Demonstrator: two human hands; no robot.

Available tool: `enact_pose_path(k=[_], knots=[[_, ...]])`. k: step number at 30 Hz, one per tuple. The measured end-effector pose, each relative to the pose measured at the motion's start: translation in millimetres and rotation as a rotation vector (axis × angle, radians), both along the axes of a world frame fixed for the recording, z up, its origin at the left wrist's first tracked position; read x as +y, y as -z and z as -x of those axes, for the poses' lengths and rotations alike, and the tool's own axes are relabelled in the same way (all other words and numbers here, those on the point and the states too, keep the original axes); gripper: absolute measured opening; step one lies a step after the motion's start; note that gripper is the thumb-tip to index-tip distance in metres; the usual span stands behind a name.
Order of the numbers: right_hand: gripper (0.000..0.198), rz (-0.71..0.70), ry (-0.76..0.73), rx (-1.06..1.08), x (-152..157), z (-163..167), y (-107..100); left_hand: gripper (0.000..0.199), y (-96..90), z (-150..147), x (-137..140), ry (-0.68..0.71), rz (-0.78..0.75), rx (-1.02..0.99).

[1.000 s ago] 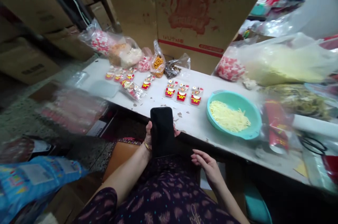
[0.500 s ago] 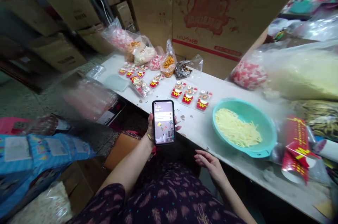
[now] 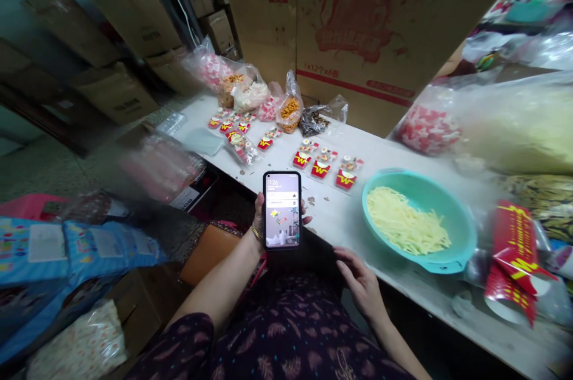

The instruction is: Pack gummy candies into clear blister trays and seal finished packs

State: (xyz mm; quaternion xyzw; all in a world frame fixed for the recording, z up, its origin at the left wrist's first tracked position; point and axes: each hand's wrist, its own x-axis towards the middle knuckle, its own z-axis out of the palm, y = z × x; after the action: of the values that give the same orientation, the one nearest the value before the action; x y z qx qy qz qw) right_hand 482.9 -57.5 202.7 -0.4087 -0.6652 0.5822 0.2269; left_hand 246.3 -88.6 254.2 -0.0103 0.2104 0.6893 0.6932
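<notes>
Head view — left hand fingers grip phone; right hand loose, empty; teal bowl holds shreds.

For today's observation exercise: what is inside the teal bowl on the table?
The teal bowl holds a heap of pale yellow shreds; the bowl's bottom beneath them is covered.

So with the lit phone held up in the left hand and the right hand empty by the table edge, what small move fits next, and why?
Probably bring the right hand up to the black smartphone and swipe the screen. The left hand grips the phone upright; its display is lit on what looks like a lock screen. The right hand is open, holds nothing, and lies just below and right of it, near the white table.
</notes>
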Motion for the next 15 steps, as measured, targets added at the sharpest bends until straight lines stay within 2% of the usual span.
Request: enact_pose_path(k=[4,7,10,15], knots=[[0.023,-0.638,-0.184,0.053,17.9,24.6,-43.5,0.083,-1.9,-3.3,0.3,0.025,-0.003,-0.003],[0.027,-0.948,-0.346,0.058,29.4,45.7,-68.6,0.085,-1.8,-3.3,-0.6,0.107,0.011,-0.023],[0.025,-1.109,-0.415,0.034,33.5,60.4,-80.9,0.087,-3.6,-2.8,-1.9,0.160,0.008,-0.035],[0.024,-1.212,-0.448,0.006,31.1,69.2,-84.5,0.089,-8.0,-3.7,-4.1,0.160,-0.014,-0.044]])
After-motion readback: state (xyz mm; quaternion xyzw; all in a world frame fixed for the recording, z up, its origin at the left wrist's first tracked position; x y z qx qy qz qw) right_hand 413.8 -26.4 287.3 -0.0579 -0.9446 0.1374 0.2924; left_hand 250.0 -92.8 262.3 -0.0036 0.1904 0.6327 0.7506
